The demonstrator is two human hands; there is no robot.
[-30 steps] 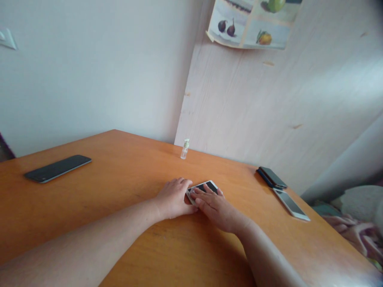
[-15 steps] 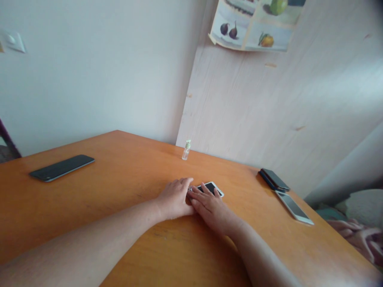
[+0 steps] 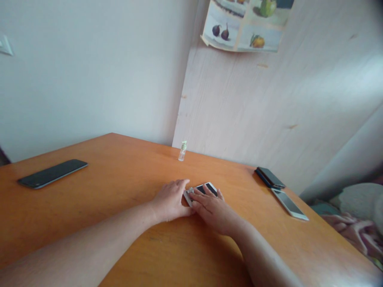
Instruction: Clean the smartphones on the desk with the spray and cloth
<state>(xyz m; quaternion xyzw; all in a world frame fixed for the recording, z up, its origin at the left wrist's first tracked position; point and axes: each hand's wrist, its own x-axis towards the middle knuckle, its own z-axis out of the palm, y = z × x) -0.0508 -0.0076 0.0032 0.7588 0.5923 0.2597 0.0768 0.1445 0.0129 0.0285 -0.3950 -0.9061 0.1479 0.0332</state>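
White-edged phone point(image 3: 211, 188) lies on the table point(image 3: 131, 169) between both hands, partly hidden beneath the right hand point(image 3: 215, 213), which is flat, fingers extended. Left hand point(image 3: 170, 201) curved wide around the phone's left end, contact unclear; pale item point(image 3: 190, 191) at the right fingertips indistinct.

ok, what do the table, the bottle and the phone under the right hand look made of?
Table: probably wood or veneer, varnished; orange-brown, soft sheen.
Bottle: see-through, smooth; plastic or glass, can't tell. Pale pump top looks like plastic.
Phone: dark, smooth screen, likely glass; white border could be plastic or coated glass.
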